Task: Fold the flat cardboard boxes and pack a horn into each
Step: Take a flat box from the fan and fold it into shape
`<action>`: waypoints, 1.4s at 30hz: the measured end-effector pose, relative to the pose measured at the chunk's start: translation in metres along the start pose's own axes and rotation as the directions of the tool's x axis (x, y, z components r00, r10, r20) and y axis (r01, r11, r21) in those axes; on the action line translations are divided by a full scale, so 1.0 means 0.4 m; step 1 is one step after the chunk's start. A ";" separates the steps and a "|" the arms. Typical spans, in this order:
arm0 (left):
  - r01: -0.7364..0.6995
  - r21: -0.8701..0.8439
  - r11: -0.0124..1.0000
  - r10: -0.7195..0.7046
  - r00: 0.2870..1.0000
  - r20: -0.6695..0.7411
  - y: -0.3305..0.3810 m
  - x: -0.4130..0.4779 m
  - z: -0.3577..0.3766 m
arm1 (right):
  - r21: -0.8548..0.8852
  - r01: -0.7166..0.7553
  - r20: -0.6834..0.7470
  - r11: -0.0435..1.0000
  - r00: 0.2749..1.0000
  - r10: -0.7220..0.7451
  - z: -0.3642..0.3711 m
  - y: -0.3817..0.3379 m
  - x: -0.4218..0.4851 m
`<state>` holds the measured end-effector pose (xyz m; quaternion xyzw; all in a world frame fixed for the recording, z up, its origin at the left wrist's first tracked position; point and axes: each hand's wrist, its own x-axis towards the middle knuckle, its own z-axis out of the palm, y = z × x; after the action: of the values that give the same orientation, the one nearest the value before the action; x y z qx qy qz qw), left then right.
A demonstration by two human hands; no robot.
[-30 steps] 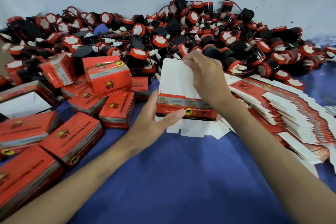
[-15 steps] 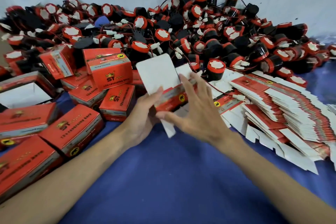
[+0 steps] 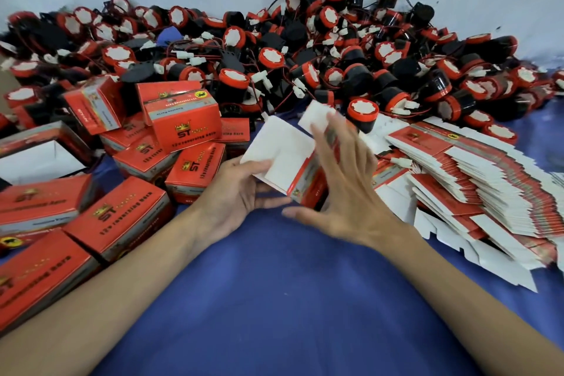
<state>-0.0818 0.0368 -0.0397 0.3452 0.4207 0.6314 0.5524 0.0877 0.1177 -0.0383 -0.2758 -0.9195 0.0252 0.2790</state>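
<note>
A half-folded red and white cardboard box (image 3: 283, 159) is tilted above the blue cloth at the centre, its white flaps up. My left hand (image 3: 241, 192) holds it from below and the left, thumb on a white flap. My right hand (image 3: 345, 180) is spread with straight fingers against the box's right side, blurred by motion. A big heap of red and black horns (image 3: 274, 58) with wires lies behind. One horn (image 3: 363, 114) stands just beyond my right fingers. A fanned stack of flat boxes (image 3: 476, 183) lies to the right.
Several closed red boxes (image 3: 183, 119) are piled at the left, down to the near left corner. An open box (image 3: 39, 152) with a white inside lies at the far left. A blue cloth (image 3: 274, 299) covers the surface under my arms. A pale wall stands behind the heap.
The box has been lifted off the cloth and turned to a tilt. My right hand left its top, opened and now presses flat on the right side. My left hand shifted underneath.
</note>
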 end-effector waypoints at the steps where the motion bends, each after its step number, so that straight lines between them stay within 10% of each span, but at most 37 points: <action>1: -0.002 -0.045 0.999 0.002 1.000 0.000 0.004 -0.001 -0.003 | 0.027 -0.063 -0.043 0.998 0.997 0.064 -0.009 0.006 0.006; 9: 0.042 -0.163 0.986 -0.038 0.999 0.027 0.016 -0.007 -0.023 | 0.487 -0.269 0.221 0.831 0.958 0.181 -0.040 0.013 0.000; 16: 0.001 0.338 0.941 -0.049 0.990 0.132 0.011 -0.019 -0.005 | 0.624 -0.238 0.063 0.744 0.965 0.255 -0.074 0.049 -0.005; 26: -0.181 0.445 0.877 0.266 0.955 -0.135 -0.012 -0.009 0.013 | 0.723 -0.022 -0.163 0.691 0.966 0.202 -0.097 0.051 0.005; 29: -0.197 0.791 0.580 0.549 0.811 -0.200 -0.023 -0.001 0.011 | 0.680 0.043 -0.236 0.732 0.958 0.163 -0.091 0.049 0.005; 32: -0.221 0.966 0.136 0.766 0.641 0.038 -0.035 -0.002 0.008 | 0.627 0.116 -0.327 0.770 0.937 0.125 -0.078 0.042 0.004; 35: -0.344 0.938 -0.052 0.703 0.654 0.278 -0.035 -0.003 0.000 | 0.624 0.166 -0.380 0.764 0.918 0.110 -0.075 0.043 0.007; 37: -0.418 0.907 0.056 0.616 0.729 0.298 -0.027 -0.009 0.002 | 0.625 0.161 -0.392 0.764 0.911 0.128 -0.074 0.045 0.005; 42: -0.135 0.671 0.729 0.103 0.991 0.088 0.003 -0.033 0.032 | 0.587 0.113 -0.391 0.802 0.907 0.158 -0.063 0.042 0.003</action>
<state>-0.0689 0.0256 -0.0332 0.5621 0.5854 0.4622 0.3573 0.1086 0.1298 -0.0198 -0.1837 -0.7787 0.2563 0.5424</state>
